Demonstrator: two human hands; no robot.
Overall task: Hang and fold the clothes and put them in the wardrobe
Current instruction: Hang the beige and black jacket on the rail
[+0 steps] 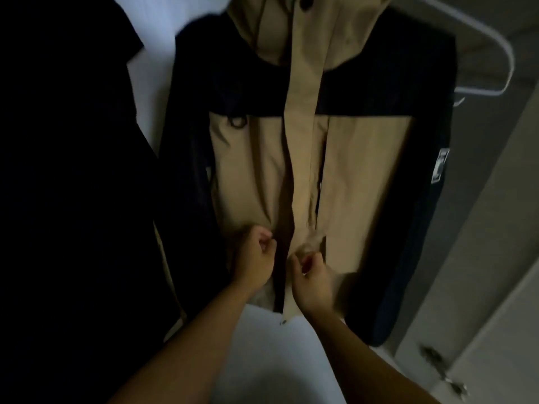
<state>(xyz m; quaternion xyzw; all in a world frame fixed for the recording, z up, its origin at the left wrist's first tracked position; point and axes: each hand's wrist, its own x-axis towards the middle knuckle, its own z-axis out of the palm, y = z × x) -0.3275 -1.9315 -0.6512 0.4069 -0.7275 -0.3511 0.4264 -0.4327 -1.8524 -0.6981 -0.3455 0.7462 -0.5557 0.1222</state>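
Observation:
A tan and dark navy jacket (355, 176) hangs in front of me inside the wardrobe, its front gaping open along a dark slit near the hem. My left hand (256, 258) pinches the left front edge low down, fingers curled. My right hand (312, 275) grips the right front edge beside it, bunching a bit of tan fabric. The two hands are a short gap apart at the same height. The jacket's hanger is hidden under its collar.
A black garment (73, 170) hangs close on the left. An empty white hanger (495, 53) sits at the upper right. The wardrobe door (481, 287) with metal hinges (443, 371) stands at the right. Pale wardrobe floor (277, 360) shows below the hem.

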